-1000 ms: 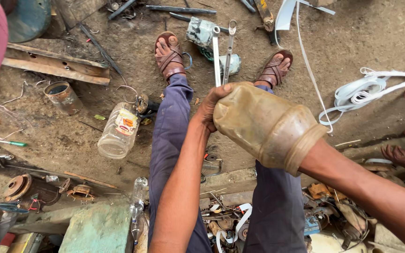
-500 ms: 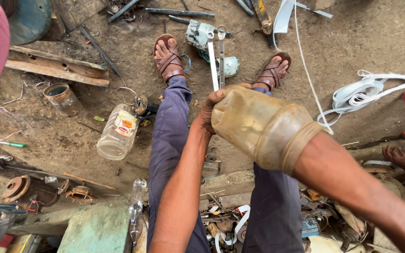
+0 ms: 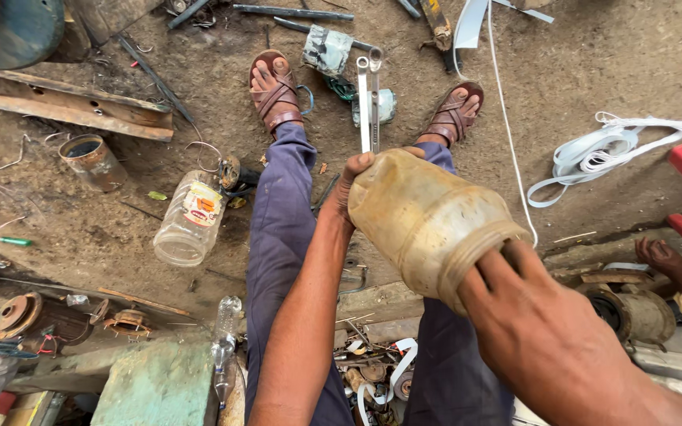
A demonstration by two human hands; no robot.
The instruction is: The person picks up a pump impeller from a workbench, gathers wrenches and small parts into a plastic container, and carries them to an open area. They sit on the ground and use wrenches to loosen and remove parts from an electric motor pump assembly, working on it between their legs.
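I hold a dirty yellowish plastic jar [image 3: 424, 217] on its side above my lap. My left hand [image 3: 350, 183] grips its closed far end. My right hand [image 3: 530, 315] is at the jar's wide threaded mouth, with the fingers reaching inside it. Below are my legs in blue trousers [image 3: 278, 229] and my feet in brown sandals [image 3: 274, 91]. A clear plastic jar [image 3: 189, 221] with a coloured label lies on the dirt to the left of my left leg.
Metal spanners [image 3: 368, 95] lie between my feet. A rusty tin [image 3: 92, 162] and a wooden plank [image 3: 80, 110] lie at left, white strap [image 3: 605, 150] at right. Another person's hand [image 3: 661, 256] rests at the right edge. Scrap metal parts [image 3: 37, 315] fill the near ground.
The jar has swung so its mouth faces me more. My right hand has come nearer and its fingers have gone into the mouth. My left hand still grips the far end.
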